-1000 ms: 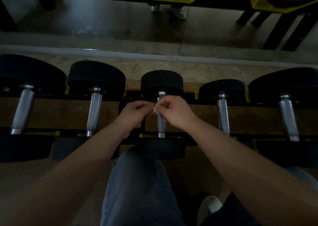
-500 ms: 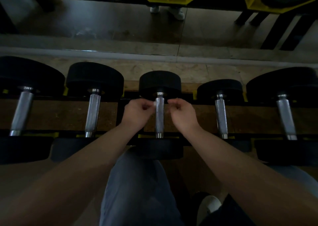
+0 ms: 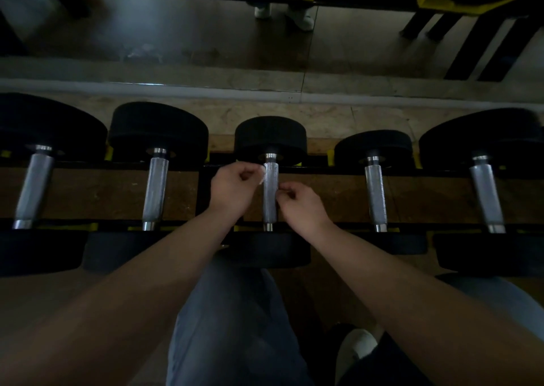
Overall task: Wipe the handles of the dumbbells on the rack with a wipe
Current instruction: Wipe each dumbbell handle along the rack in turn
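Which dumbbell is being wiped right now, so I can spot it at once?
Find the rack that holds five dumbbells in a row across the picture. Take the middle dumbbell, third from either end. It alone has a small white wipe against its handle; its neighbours' are bare.

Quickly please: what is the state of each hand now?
Left hand: pinches the wipe beside the middle handle.
Right hand: fingers curled at that handle; any hold cannot be told.
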